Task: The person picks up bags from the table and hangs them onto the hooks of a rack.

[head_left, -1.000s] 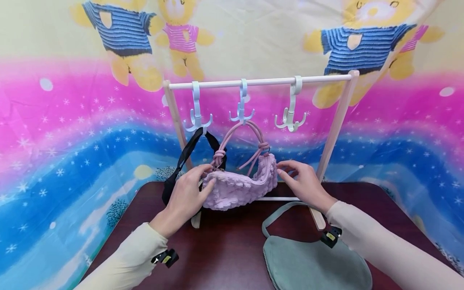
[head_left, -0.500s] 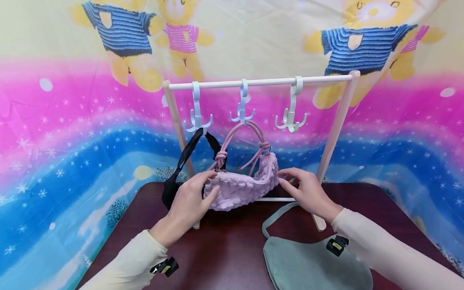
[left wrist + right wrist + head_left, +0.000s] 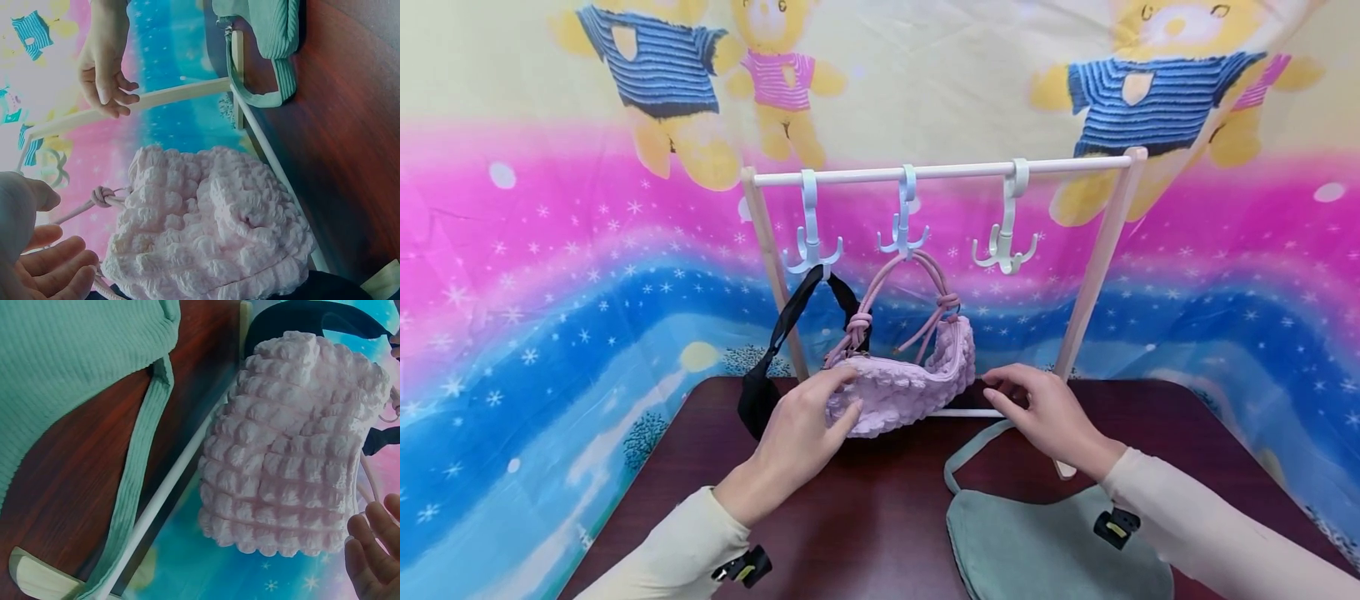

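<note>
A lilac puffy handbag [image 3: 898, 396] hangs by its knotted cord strap from the middle hook [image 3: 904, 233] of a small wooden rack. My left hand [image 3: 793, 437] is at the bag's left end, overlapping it in the head view, thumb and fingers apart. In the left wrist view, the fingers of that left hand [image 3: 53, 262] are loosely bent beside the puffy fabric, gripping nothing. My right hand [image 3: 1048, 412] is off the bag's right end, fingers relaxed with nothing in them. A black bag [image 3: 760, 400] hangs by its strap from the left hook [image 3: 808, 242], partly behind the left hand.
A green corduroy bag [image 3: 1045, 542] lies on the dark wooden table [image 3: 865, 533] at the front right, its strap reaching toward the rack's foot. The right hook [image 3: 1006, 242] holds nothing. The rack's crossbar [image 3: 955, 172] runs above, before a printed cloth backdrop [image 3: 550, 292].
My right hand has drawn away from the bag's right end, down and to the right. My left hand has shifted slightly right and down. The lilac bag stays hanging from its hook.
</note>
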A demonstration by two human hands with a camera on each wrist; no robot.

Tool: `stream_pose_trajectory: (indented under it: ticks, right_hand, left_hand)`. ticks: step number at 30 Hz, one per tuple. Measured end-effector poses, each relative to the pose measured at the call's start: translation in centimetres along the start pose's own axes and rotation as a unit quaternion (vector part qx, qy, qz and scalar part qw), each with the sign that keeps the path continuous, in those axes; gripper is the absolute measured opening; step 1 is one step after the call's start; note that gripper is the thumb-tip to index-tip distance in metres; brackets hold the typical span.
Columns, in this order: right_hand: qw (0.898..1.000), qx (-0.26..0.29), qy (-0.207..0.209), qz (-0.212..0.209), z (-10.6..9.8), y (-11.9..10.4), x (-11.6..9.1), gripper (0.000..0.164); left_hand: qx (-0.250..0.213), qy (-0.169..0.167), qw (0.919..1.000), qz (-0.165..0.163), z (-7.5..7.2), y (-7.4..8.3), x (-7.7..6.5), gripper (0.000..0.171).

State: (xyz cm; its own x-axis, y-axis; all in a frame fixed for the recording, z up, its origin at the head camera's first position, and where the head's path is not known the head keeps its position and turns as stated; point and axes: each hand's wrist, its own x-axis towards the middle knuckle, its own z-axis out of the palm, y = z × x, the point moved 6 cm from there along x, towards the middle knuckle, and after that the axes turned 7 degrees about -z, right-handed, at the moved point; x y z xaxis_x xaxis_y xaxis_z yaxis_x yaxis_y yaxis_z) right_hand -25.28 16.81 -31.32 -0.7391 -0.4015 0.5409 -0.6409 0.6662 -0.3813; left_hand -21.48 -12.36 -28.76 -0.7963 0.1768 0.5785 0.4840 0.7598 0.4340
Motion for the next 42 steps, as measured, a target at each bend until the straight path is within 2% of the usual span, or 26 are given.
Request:
stream_pose_trajectory:
  ticks: [11, 28, 42]
  right_hand:
    - [1.000, -0.014, -0.008, 0.006, 0.2, 0.2, -1.1, 0.023]
    - [1.000, -0.022, -0.010, -0.011, 0.6, -0.3, -2.1, 0.020]
    - [1.000, 0.005, -0.007, 0.002, 1.2, -0.2, -3.2, 0.018]
  left_hand:
    - [0.000, -0.009, 0.9999, 0.010, 0.7, 0.4, -0.6, 0.036]
    - [0.004, -0.040, 0.9991, -0.011, 1.9, 0.2, -1.2, 0.036]
    - [0.005, -0.060, 0.9981, -0.014, 3.5, -0.1, -2.5, 0.032]
